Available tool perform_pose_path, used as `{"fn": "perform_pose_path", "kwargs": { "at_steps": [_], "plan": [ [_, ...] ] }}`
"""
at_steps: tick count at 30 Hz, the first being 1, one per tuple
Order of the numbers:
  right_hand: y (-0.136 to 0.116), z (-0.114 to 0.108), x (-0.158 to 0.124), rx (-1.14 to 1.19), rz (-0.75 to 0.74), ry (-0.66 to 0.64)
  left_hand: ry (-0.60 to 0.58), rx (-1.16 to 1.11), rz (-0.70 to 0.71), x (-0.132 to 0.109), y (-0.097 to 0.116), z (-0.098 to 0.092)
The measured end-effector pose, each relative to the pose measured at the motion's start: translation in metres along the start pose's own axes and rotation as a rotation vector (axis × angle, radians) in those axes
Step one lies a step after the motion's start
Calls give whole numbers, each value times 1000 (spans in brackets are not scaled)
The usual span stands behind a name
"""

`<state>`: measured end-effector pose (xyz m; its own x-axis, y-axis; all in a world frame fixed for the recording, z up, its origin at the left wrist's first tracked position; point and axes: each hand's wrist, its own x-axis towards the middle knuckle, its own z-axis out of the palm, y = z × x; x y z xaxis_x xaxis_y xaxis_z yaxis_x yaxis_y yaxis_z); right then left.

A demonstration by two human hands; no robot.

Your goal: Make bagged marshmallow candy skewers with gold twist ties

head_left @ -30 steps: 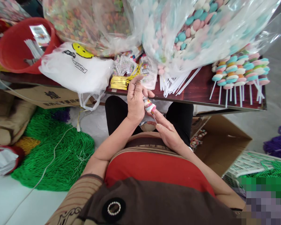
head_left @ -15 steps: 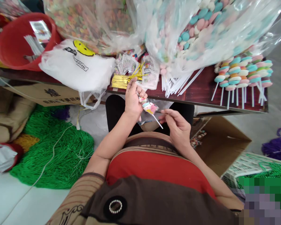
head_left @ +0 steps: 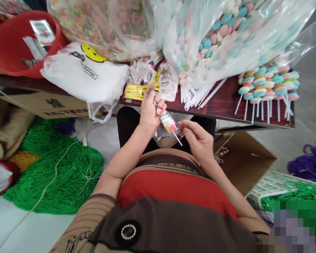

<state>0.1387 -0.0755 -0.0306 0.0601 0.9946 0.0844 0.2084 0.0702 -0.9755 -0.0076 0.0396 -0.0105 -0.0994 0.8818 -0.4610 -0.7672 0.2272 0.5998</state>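
Note:
My left hand [head_left: 149,109] is closed around the top of a candy skewer [head_left: 167,122], pastel discs on a white stick inside a small clear bag. My right hand [head_left: 197,138] pinches the bag's open end near the stick, fingers curled together. Both hands are over my lap, just below the dark red table [head_left: 226,102]. A bundle of gold twist ties [head_left: 137,91] lies on the table edge right above my left hand.
Big clear bags of pastel candy [head_left: 221,31] cover the table's back. Loose white sticks [head_left: 197,93], finished skewers [head_left: 268,88], a white smiley bag [head_left: 84,77] and a red bucket [head_left: 13,49] lie around. An open cardboard box [head_left: 247,161] and green cord [head_left: 63,165] are on the floor.
My left hand closed on the skewer's top and tilted it. My right hand moved from flat under the candy to pinching the bag near the stick.

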Motion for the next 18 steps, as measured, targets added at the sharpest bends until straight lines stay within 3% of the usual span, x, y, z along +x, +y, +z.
{"fn": "perform_pose_path", "kwargs": {
  "at_steps": [2,4,7,10,13,15,18],
  "plan": [
    [-6,-5,-1,162,230,-97,-25,27,10,0,2,4],
    [-12,-5,-2,254,432,-277,-84,75,26,-3,2,9],
    [-16,1,-2,338,602,-390,-202,129,67,-8,0,12],
    [-13,8,-1,455,608,-282,-286,99,32,-15,-2,6],
    [-8,10,2,533,573,-199,-372,140,-156,-25,-6,-8],
    [-6,10,4,550,552,-187,-421,245,-289,-32,-10,-16],
    [-6,9,6,553,517,-190,-445,320,-339,-39,-15,-21]
  ]
}}
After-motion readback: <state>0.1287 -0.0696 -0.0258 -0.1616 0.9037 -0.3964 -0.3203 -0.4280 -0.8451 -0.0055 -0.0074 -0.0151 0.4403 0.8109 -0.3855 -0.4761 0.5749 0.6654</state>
